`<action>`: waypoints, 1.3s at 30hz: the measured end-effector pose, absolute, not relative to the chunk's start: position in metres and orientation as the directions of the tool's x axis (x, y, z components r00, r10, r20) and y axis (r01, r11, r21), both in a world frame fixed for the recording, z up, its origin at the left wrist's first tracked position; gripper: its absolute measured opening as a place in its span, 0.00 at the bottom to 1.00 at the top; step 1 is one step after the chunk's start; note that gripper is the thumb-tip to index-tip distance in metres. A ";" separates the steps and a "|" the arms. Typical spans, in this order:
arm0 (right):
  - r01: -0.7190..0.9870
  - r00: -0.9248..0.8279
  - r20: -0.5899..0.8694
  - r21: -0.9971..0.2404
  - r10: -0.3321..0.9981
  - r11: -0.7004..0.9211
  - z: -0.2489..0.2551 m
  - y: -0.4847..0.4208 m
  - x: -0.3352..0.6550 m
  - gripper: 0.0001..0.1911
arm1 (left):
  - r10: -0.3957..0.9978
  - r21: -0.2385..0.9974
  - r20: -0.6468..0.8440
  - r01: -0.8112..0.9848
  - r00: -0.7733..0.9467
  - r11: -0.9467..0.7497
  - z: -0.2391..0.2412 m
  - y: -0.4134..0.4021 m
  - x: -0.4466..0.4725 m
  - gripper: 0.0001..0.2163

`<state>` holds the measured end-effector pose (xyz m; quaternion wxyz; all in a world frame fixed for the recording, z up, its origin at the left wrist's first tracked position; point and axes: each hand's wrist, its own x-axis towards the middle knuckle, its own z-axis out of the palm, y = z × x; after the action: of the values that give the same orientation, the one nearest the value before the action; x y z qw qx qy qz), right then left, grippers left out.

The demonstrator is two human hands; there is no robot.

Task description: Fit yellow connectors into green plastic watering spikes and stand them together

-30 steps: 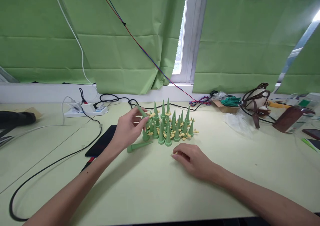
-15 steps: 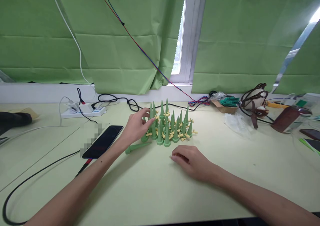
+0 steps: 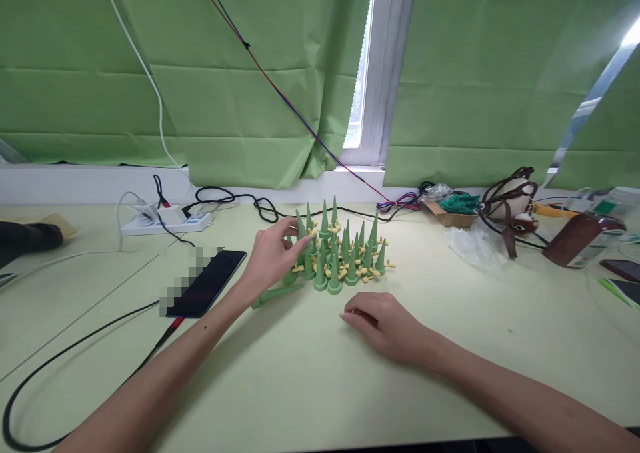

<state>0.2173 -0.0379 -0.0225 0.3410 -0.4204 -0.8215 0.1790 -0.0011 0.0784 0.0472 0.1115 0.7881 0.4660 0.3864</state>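
Several green cones (image 3: 334, 279) with round bases stand close together on the table, small yellow pegs (image 3: 367, 279) among and on them. At the cluster's left side, my left hand (image 3: 273, 253) has its thumb and fingers around a green cone (image 3: 301, 225) whose tip leans left. Its lower part is partly hidden by the hand. Another green cone (image 3: 280, 292) lies on its side below that hand. My right hand (image 3: 387, 323) rests on the table in front of the cluster, fingers curled in toward the thumb; what they hold, if anything, is hidden.
A dark phone (image 3: 210, 283) with a cable lies left of my left forearm. Behind it sits a white power strip (image 3: 167, 225). Toward the right are a clear plastic bag (image 3: 477, 249), a small cardboard box (image 3: 449, 215) and a dark red bottle (image 3: 575, 239). Green curtains hang behind.
The cone at my left fingertips has tipped from upright to leaning left. My left hand has barely shifted, and my right hand stays in place.
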 end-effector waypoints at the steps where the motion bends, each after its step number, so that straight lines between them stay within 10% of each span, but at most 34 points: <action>1: 0.570 -0.415 0.407 -0.581 0.814 0.581 -0.023 -0.038 0.217 0.11 | 0.821 0.534 0.506 0.652 0.264 -0.539 0.047 0.079 -0.001 0.16; 21: 0.594 -0.439 0.382 -0.555 0.813 0.582 -0.023 -0.037 0.218 0.11 | 0.819 0.458 0.435 0.692 0.374 -0.559 0.038 0.078 0.001 0.12; 32: 0.599 -0.374 0.437 -0.560 0.818 0.573 -0.023 -0.036 0.219 0.09 | 0.689 0.321 0.664 0.721 0.291 -0.614 0.042 0.052 -0.028 0.12; 39: 0.754 -0.253 0.419 -0.479 0.872 0.449 -0.026 -0.031 0.222 0.08 | 0.782 -0.017 0.190 0.799 0.593 -0.602 0.029 0.047 -0.057 0.16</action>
<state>0.2221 -0.0314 -0.0263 0.3258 -0.5169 -0.7865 0.0902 -0.0575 0.0468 0.0290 -0.0505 0.8912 0.4434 0.0817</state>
